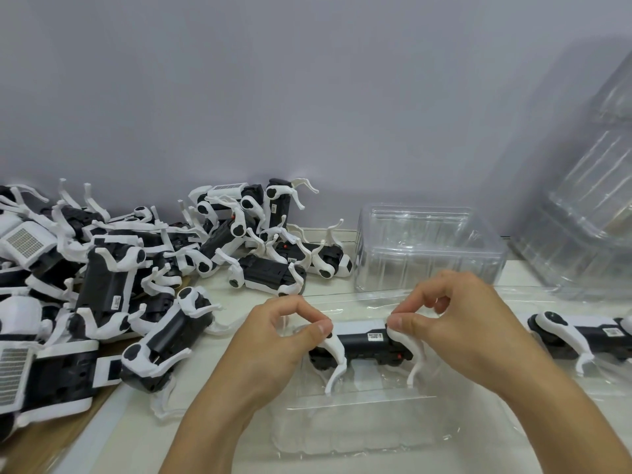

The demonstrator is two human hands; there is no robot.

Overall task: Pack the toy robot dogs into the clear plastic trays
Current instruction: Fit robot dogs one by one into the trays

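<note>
Dog (pixel 367 343) lies in the tray (pixel 355 422); left hand (pixel 273 336) and right hand (pixel 455 319) pinch its legs.

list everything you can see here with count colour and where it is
toy robot dog in hand: one, black and white, lying in the clear plastic tray in front of the person
second toy robot dog: one, black and white, lying at the right edge on another tray
pile of toy robot dogs: too many to count, black and white, heaped on the left and centre back
clear plastic tray: one, transparent, flat on the table under the held dog
upturned clear tray: one, transparent, behind the hands
stack of clear trays: count unclear, transparent, far right by the wall
table: one, white
wall: grey, behind
left hand: grip on the dog's left end
right hand: grip on the dog's right end
</note>
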